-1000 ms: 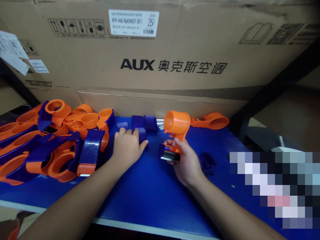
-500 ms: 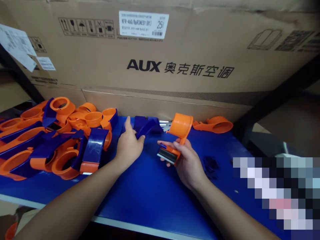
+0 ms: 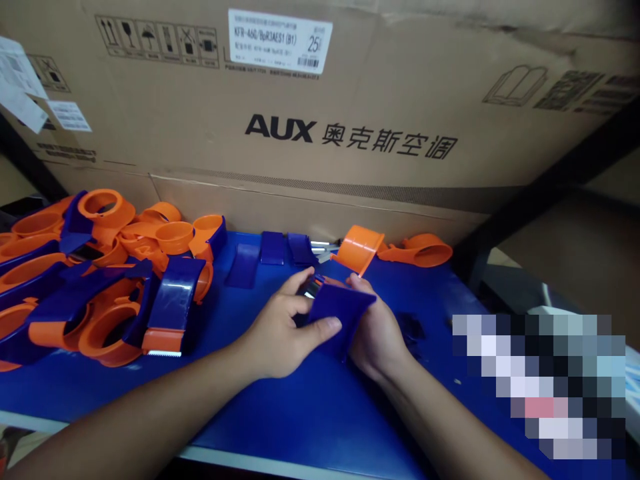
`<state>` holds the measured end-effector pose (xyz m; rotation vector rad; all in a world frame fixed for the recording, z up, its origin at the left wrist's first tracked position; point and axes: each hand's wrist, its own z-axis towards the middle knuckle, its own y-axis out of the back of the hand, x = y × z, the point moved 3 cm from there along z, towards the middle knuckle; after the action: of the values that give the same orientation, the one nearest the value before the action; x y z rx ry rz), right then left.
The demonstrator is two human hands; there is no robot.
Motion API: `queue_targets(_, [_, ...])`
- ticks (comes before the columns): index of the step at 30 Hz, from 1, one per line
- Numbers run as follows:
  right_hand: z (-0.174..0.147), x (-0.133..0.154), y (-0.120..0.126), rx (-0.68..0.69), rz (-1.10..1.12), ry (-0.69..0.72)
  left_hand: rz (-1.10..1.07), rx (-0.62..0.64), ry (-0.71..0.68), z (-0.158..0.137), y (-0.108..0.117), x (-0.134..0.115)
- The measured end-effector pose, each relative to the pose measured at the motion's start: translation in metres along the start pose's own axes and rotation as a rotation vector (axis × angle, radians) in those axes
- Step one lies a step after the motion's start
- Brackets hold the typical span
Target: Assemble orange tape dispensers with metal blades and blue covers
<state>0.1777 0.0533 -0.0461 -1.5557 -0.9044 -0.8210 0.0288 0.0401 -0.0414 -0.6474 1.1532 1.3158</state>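
My left hand [image 3: 283,327] is closed on a curved blue plastic cover [image 3: 337,313], thumb on its near face. My right hand [image 3: 377,330] grips an orange tape dispenser frame [image 3: 359,248], its round hub sticking up above the fingers. The cover is in front of the frame's lower part and hides most of it, along with several right fingers. Whether the two parts touch cannot be made out. Behind my hands, blue covers [image 3: 273,248] lie on the blue tabletop [image 3: 280,407], close to some thin metal strips [image 3: 323,248].
Orange-and-blue tape dispensers [image 3: 170,293] are piled at the left. Another orange frame [image 3: 425,251] lies at the back right. Small dark pieces [image 3: 410,327] rest right of my right hand. A large cardboard box [image 3: 200,133] stands along the back, with a black shelf post [image 3: 480,233] at right.
My left hand has picked up a blue cover from the back of the table and brought it toward me, against the orange frame area. My right hand still holds the frame.
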Motion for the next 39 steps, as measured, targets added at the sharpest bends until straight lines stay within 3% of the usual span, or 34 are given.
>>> queue_targets(4, [-0.006, 0.001, -0.004, 0.079, 0.031, -0.021, 0.229, 0.134, -0.102, -0.003, -0.009, 0.002])
queue_targets(10, [-0.013, 0.007, -0.007, 0.187, -0.026, -0.052, 0.318, -0.034, -0.225, -0.01, -0.009, 0.004])
queue_targets(14, [-0.012, 0.012, -0.007, 0.233, -0.023, -0.053, 0.356, -0.05, -0.297, -0.011, -0.004, 0.002])
queue_targets(16, [-0.009, 0.012, -0.005, 0.186, -0.024, -0.01, 0.321, -0.061, -0.31, -0.008, 0.001, 0.0])
queue_targets(22, [0.008, 0.023, 0.017, -0.067, -0.156, 0.277, 0.22, -0.167, -0.239, 0.005, 0.023, -0.017])
queue_targets(26, [0.006, 0.054, 0.033, -0.183, -0.694, 0.866, 0.295, -0.041, -0.178, 0.011, 0.039, -0.029])
queue_targets(28, [0.003, 0.062, 0.031, -0.082, -1.016, 1.042, 0.347, 0.068, -0.145, 0.011, 0.046, -0.033])
queue_targets(30, [-0.001, 0.064, 0.026, 0.071, -1.227, 1.094, 0.382, 0.171, -0.113, 0.01, 0.051, -0.037])
queue_targets(34, [-0.011, 0.054, 0.013, 0.38, -1.426, 0.988, 0.384, 0.319, -0.096, 0.005, 0.055, -0.047])
queue_targets(39, [-0.021, 0.037, 0.003, 0.667, -1.387, 0.797, 0.375, 0.414, -0.108, -0.003, 0.052, -0.058])
